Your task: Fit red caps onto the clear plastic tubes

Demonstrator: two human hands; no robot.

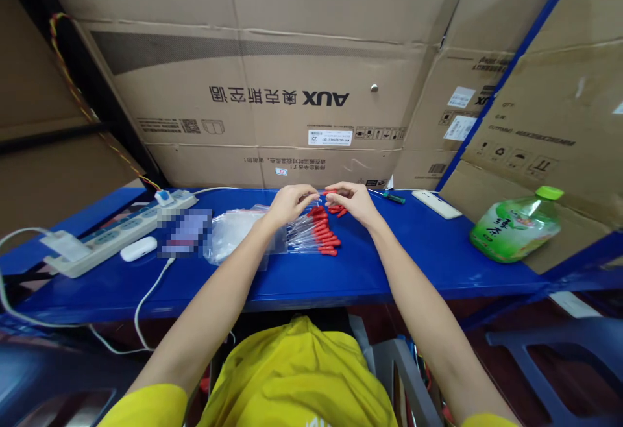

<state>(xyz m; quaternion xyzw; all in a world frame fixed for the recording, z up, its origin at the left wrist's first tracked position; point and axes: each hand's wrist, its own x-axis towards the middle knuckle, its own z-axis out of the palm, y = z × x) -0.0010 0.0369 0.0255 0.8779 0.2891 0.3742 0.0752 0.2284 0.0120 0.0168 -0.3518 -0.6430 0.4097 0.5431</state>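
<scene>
- The right hand (355,201) pinches a small red piece (330,191) between thumb and fingertips; that piece lies level, in the gap between the two hands.
- The left hand (293,202) brings its thumb and fingers to the other end of this piece; whether they grip it is too small to tell.
- Just below the grip, nearer the body, clear slender pieces with red ends (323,233) lie in a row on the blue table (355,284), red ends to the right.
- Loose red pieces (337,209) lie right under the right hand's fingertips.
- Left of the grip, beside the left forearm, are clear plastic bags (228,235).
- Farther left come a phone (185,232), a white case (139,249) and a power strip (114,235).
- Just right of the grip is a green-handled screwdriver (393,198); beyond it, a flat white object (436,204).
- Well to the right stands a green-labelled bottle (513,227).
- Behind the grip rises printed cardboard (277,125).
</scene>
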